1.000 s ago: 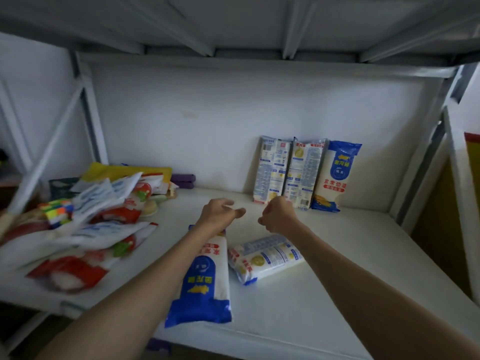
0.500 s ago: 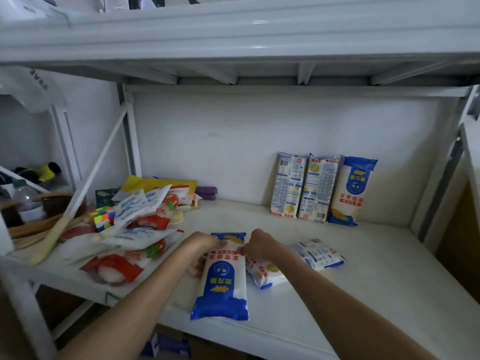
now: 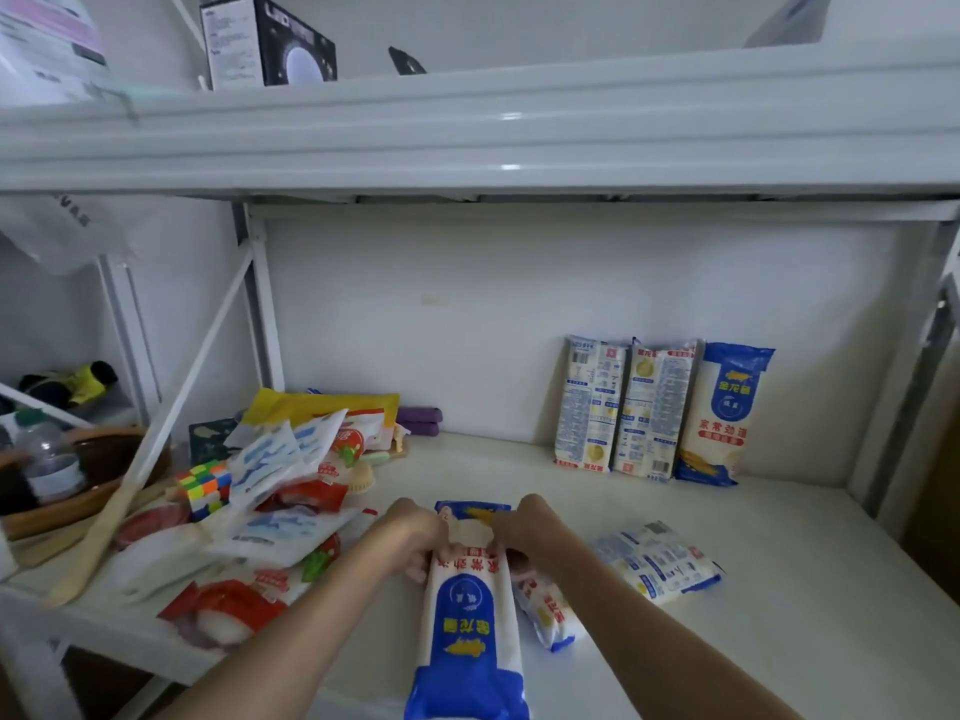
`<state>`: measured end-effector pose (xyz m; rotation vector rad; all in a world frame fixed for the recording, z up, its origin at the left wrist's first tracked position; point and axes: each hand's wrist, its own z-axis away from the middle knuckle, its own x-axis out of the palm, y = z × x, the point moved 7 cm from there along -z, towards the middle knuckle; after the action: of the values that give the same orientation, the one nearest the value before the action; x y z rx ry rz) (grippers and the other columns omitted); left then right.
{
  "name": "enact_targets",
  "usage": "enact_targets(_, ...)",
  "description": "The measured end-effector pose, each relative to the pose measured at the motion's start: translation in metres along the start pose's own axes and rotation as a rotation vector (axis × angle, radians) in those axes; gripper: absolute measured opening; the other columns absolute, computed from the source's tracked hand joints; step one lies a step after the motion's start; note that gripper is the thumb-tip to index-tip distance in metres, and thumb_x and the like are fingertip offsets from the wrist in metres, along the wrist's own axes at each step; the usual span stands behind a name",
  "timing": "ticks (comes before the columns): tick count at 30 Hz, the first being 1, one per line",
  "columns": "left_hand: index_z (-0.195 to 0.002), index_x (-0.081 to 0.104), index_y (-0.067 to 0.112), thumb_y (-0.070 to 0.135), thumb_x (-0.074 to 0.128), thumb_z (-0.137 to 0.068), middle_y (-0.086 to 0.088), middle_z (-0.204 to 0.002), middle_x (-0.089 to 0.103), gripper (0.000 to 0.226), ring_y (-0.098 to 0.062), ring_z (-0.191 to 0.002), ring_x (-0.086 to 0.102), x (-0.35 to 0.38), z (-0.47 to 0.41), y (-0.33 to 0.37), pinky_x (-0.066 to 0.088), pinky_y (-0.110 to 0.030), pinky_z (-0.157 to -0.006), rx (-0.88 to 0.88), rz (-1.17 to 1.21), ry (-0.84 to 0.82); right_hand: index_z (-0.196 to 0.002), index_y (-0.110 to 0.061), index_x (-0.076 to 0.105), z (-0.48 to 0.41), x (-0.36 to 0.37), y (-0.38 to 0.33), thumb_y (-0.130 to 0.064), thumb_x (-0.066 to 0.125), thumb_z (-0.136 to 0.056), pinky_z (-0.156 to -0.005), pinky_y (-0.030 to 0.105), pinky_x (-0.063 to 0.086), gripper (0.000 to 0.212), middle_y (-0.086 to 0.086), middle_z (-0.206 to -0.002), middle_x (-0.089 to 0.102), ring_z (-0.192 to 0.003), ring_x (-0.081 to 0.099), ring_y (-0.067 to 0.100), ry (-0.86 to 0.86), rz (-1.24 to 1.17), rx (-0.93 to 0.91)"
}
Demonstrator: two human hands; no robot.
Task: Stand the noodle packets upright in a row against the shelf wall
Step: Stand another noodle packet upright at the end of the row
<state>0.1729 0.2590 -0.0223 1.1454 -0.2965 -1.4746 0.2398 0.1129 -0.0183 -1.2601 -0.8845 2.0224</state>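
Note:
A blue and white noodle packet (image 3: 467,615) lies flat on the white shelf board (image 3: 779,641), its length pointing toward me. My left hand (image 3: 413,537) grips its left side near the far end and my right hand (image 3: 530,532) grips the right side. A second packet (image 3: 649,569) lies flat just to the right, partly under my right forearm. Three packets (image 3: 657,410) stand upright side by side against the back wall (image 3: 467,314) at the right.
A loose heap of snack bags (image 3: 270,511) and a colour cube (image 3: 203,486) fills the shelf's left part. Purple items (image 3: 418,420) lie by the back wall. A bottle (image 3: 49,459) in a brown bowl and a wooden spoon (image 3: 98,543) sit far left. The upper shelf beam (image 3: 493,132) hangs overhead.
Both hands dropped from mid-air onto the flat blue packet and closed on its sides. The view has pulled back and up, bringing the upper shelf into sight.

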Motion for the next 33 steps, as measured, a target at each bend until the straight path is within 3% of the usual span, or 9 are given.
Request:
enact_targets(2, -0.102, 0.059, 0.0, -0.002, 0.076, -0.078, -0.013, -0.077, 0.072, 0.03, -0.025, -0.065, 0.071, -0.01, 0.0, 0.012, 0.06, -0.039, -0.055, 0.026, 0.052, 0.012, -0.101, -0.004, 0.049, -0.002, -0.008, -0.011, -0.006, 0.065, -0.086, -0.043, 0.031, 0.055, 0.022, 0.017, -0.091, 0.068, -0.068, 0.069, 0.025, -0.012, -0.083, -0.001)
enact_targets(5, -0.098, 0.06, -0.001, 0.0, 0.079, -0.075, -0.011, -0.072, 0.071, 0.03, -0.022, -0.058, 0.071, -0.028, -0.003, 0.039, 0.056, -0.034, -0.045, 0.106, 0.1, 0.08, -0.099, 0.001, 0.054, -0.011, -0.026, -0.034, -0.001, 0.064, -0.086, -0.043, 0.033, 0.057, 0.017, 0.017, -0.079, 0.069, -0.057, 0.069, 0.024, 0.034, -0.11, -0.032)
enact_targets(7, -0.095, 0.062, -0.001, 0.001, 0.081, -0.073, -0.01, -0.071, 0.071, 0.03, -0.022, -0.058, 0.07, -0.037, -0.007, 0.058, 0.055, -0.032, -0.045, 0.155, 0.165, 0.122, -0.093, 0.0, 0.052, -0.016, -0.04, -0.049, 0.002, 0.061, -0.086, -0.041, 0.033, 0.056, 0.011, 0.016, -0.072, 0.069, -0.052, 0.069, 0.024, 0.064, -0.139, -0.041)
enact_targets(10, -0.095, 0.066, -0.002, -0.001, 0.082, -0.072, -0.011, -0.075, 0.072, 0.028, -0.023, -0.063, 0.071, -0.045, -0.02, 0.087, 0.057, -0.034, -0.05, 0.237, 0.257, 0.15, -0.093, -0.004, 0.048, -0.03, -0.061, -0.074, 0.002, 0.06, -0.084, -0.048, 0.039, 0.059, 0.017, 0.019, -0.083, 0.071, -0.061, 0.072, 0.029, 0.117, -0.17, -0.087)
enact_targets(15, -0.086, 0.068, 0.004, 0.003, 0.085, -0.07, -0.011, -0.08, 0.076, 0.023, -0.025, -0.068, 0.074, -0.046, -0.056, 0.138, 0.062, -0.042, -0.065, 0.353, 0.351, 0.211, -0.099, -0.003, 0.056, -0.07, -0.104, -0.102, -0.007, 0.064, -0.082, -0.043, 0.031, 0.057, 0.02, 0.015, -0.094, 0.069, -0.071, 0.071, 0.026, 0.294, -0.171, -0.199)
enact_targets(17, -0.078, 0.068, 0.007, 0.008, 0.086, -0.069, -0.008, -0.082, 0.075, 0.021, -0.023, -0.068, 0.072, -0.043, -0.07, 0.156, 0.06, -0.033, -0.061, 0.399, 0.345, 0.285, -0.096, -0.005, 0.058, -0.088, -0.117, -0.107, -0.01, 0.065, -0.081, -0.056, 0.035, 0.061, 0.018, 0.011, -0.092, 0.069, -0.074, 0.071, 0.024, 0.361, -0.152, -0.235)
enact_targets(20, -0.085, 0.071, 0.011, 0.014, 0.087, -0.07, -0.003, -0.083, 0.07, 0.023, -0.017, -0.069, 0.067, -0.034, -0.09, 0.182, 0.051, -0.023, -0.054, 0.475, 0.271, 0.353, -0.089, -0.004, 0.063, -0.114, -0.133, -0.106, -0.008, 0.066, -0.081, -0.066, 0.039, 0.062, 0.009, 0.01, -0.083, 0.068, -0.075, 0.072, 0.024, 0.431, -0.163, -0.261)
enact_targets(26, -0.091, 0.073, 0.007, 0.014, 0.084, -0.073, 0.001, -0.084, 0.066, 0.022, -0.007, -0.062, 0.057, -0.007, -0.129, 0.216, 0.039, -0.013, -0.044, 0.575, 0.22, 0.343, -0.084, 0.003, 0.068, -0.155, -0.153, -0.089, -0.001, 0.065, -0.082, -0.052, 0.022, 0.056, 0.005, 0.005, -0.066, 0.063, -0.053, 0.057, 0.01, 0.527, -0.158, -0.276)
enact_targets(33, -0.081, 0.071, 0.007, 0.014, 0.083, -0.073, -0.002, -0.081, 0.069, 0.016, -0.014, -0.065, 0.062, 0.004, -0.163, 0.229, 0.045, -0.019, -0.047, 0.605, 0.302, 0.391, -0.081, 0.003, 0.067, -0.184, -0.166, -0.102, 0.004, 0.061, -0.082, -0.052, 0.024, 0.055, 0.007, 0.006, -0.067, 0.061, -0.053, 0.053, 0.011, 0.588, -0.044, -0.316)
